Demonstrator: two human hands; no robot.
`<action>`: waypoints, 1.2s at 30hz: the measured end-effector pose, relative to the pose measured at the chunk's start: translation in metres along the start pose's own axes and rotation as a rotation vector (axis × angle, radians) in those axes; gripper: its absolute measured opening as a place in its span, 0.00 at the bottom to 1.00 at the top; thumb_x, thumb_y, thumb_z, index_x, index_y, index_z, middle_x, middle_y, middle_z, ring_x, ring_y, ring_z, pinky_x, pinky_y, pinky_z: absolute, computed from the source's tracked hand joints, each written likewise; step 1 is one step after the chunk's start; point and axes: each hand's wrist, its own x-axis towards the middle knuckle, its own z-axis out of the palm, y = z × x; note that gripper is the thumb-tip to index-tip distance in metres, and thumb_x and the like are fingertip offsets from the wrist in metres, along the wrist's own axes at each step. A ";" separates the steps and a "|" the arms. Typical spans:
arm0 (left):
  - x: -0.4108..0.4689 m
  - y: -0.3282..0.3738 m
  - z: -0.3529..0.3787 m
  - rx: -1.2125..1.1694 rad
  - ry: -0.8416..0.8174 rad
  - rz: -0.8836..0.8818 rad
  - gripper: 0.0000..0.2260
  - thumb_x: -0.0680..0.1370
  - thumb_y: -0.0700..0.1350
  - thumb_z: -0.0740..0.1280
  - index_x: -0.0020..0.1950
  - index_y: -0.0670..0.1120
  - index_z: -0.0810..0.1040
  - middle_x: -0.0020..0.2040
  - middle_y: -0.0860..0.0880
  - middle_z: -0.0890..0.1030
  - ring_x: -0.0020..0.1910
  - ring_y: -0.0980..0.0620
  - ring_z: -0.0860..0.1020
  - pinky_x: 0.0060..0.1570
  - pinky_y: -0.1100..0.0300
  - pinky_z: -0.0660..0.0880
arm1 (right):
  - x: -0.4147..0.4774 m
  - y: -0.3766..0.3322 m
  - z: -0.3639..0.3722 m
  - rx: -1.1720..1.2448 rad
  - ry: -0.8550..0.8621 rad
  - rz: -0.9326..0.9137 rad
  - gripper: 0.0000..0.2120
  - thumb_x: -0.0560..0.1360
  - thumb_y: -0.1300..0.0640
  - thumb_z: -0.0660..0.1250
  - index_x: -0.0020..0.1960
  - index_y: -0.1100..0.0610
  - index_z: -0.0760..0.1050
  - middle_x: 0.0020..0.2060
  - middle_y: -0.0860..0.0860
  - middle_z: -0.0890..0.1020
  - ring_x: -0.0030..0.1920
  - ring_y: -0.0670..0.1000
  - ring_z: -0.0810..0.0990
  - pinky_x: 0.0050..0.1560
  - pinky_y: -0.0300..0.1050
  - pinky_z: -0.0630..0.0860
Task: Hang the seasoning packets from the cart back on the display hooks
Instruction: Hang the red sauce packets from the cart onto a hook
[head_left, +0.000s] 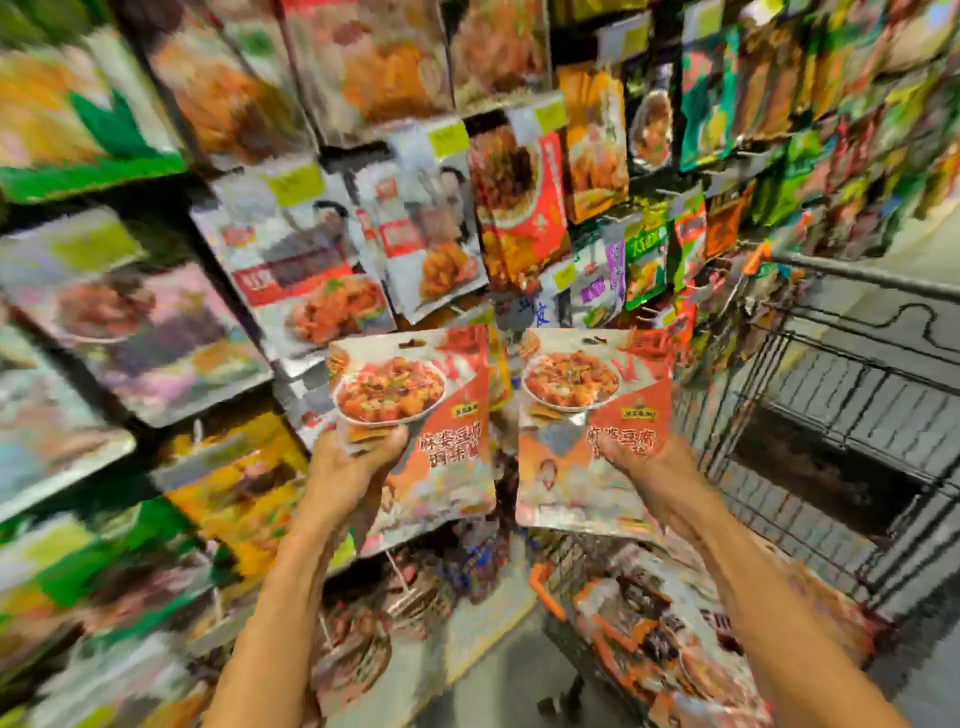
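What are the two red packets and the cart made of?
Left packet and right packet: probably thin plastic film, glossy, since light glints off the printed, slightly crinkled fronts. Cart: looks like dark-coated metal wire, going by its thin rigid grid bars.

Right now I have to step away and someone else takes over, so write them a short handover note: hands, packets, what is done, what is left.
Left hand grips one orange seasoning packet at its lower left edge; right hand grips a matching packet at its lower right.
Both are upright, side by side, in front of the hanging display, on no hook.
More packets lie in the cart at the right.
Done: two packets in hand.
Left: hang both, then those in the cart.
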 end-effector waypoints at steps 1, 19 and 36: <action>-0.008 0.010 -0.022 0.024 0.053 0.024 0.06 0.70 0.44 0.74 0.33 0.47 0.81 0.25 0.55 0.77 0.22 0.54 0.74 0.34 0.52 0.71 | 0.001 -0.007 0.020 0.002 -0.047 -0.011 0.10 0.64 0.53 0.76 0.44 0.54 0.81 0.41 0.48 0.86 0.42 0.46 0.85 0.38 0.37 0.79; -0.200 0.082 -0.399 0.142 0.770 0.181 0.04 0.74 0.35 0.69 0.47 0.36 0.81 0.28 0.58 0.81 0.28 0.63 0.77 0.30 0.65 0.75 | -0.131 -0.019 0.438 0.125 -0.825 -0.020 0.13 0.62 0.56 0.80 0.45 0.54 0.84 0.43 0.54 0.86 0.44 0.50 0.85 0.40 0.37 0.79; -0.212 0.073 -0.557 0.060 0.877 0.179 0.05 0.74 0.42 0.71 0.41 0.41 0.81 0.26 0.49 0.77 0.17 0.50 0.69 0.20 0.59 0.70 | -0.176 -0.038 0.643 0.076 -0.912 0.102 0.18 0.72 0.66 0.71 0.61 0.67 0.73 0.55 0.59 0.81 0.56 0.56 0.80 0.56 0.45 0.76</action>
